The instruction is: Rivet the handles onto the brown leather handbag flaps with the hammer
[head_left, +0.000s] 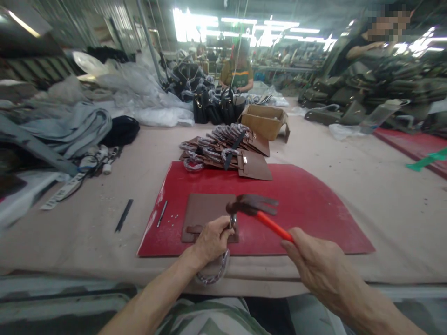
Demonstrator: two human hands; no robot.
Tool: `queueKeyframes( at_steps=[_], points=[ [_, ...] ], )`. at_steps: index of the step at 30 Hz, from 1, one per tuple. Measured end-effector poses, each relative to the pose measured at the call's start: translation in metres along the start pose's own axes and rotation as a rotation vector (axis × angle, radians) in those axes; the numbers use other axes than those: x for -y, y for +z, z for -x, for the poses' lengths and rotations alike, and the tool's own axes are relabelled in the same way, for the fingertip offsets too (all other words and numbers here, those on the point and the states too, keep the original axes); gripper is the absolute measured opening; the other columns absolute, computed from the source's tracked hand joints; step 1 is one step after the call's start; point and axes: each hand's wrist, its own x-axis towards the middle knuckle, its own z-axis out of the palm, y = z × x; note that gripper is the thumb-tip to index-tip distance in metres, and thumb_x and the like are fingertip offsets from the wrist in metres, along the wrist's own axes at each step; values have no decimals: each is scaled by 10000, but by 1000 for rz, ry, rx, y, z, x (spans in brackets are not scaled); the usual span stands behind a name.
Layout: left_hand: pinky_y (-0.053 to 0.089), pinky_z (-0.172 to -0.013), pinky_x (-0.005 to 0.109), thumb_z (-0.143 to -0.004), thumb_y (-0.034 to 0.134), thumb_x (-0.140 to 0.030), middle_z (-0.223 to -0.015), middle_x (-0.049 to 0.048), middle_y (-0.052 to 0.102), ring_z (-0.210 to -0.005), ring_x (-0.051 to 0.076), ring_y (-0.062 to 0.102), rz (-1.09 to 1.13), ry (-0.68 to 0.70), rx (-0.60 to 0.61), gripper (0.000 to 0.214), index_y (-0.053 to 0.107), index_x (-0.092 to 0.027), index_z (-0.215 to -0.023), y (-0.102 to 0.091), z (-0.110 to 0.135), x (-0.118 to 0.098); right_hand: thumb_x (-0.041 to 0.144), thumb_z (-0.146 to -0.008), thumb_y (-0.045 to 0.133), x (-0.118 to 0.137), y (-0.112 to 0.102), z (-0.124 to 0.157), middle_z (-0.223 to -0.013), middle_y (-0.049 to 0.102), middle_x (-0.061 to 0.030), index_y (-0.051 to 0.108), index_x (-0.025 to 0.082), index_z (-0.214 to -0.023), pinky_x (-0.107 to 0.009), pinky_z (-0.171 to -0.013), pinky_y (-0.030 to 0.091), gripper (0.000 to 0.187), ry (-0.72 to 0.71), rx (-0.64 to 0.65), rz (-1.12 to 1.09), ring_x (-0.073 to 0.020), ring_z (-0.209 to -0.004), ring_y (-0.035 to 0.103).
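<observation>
My right hand (314, 256) grips the red handle of a claw hammer (275, 226). Its head hovers right over a short metal punch (233, 221), which my left hand (211, 239) pinches between thumb and fingers. Under the punch is a brown bag panel (206, 209) with a small strap, lying flat on a red board (296, 209). A plastic-wrapped bag handle (218, 278) hangs from the panel's near side, below my left wrist. Whether the hammer touches the punch, I cannot tell. The punch's lower tip is hidden by my fingers.
Behind the panel lies a pile of brown bag panels (254, 165) with wrapped handles. A cardboard box (263, 122) and black bags (226, 107) stand farther back. Left are a pen-like tool (162, 214), small white bits and a dark strip (124, 215). Other people work beyond the table.
</observation>
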Motion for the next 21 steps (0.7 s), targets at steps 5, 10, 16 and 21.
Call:
queueKeyframes(
  at_steps=[5,10,16,21],
  points=[
    [492,-838,292,-860,536,-100,-927,42,684,-876,181,639,-2,12,15,146,621,-202,-921,0,1,3,284,-1020,397,13,-17,-1,-516,477,54,467,249,-815,-276,-447,285,220,31,-96,29,-117,-381,441],
    [485,-814,271,-859,537,-98,-897,31,675,-847,167,633,-11,11,14,135,616,-200,-900,1,2,6,231,-1015,370,11,-11,6,-519,494,55,434,245,-803,-278,-428,261,222,-54,-87,105,-118,-374,439],
    [480,-846,279,-864,530,-94,-932,39,679,-886,172,630,8,30,12,155,617,-203,-932,1,1,7,281,-1030,383,14,-11,3,-523,455,64,420,246,-810,-251,-443,282,226,9,-105,65,-109,-389,436],
    [481,-808,274,-855,537,-91,-906,36,674,-860,173,629,-23,22,10,156,617,-202,-930,0,1,7,322,-1024,395,6,2,14,-513,497,52,434,248,-780,-281,-419,238,258,-71,41,77,-119,-368,419]
  ],
)
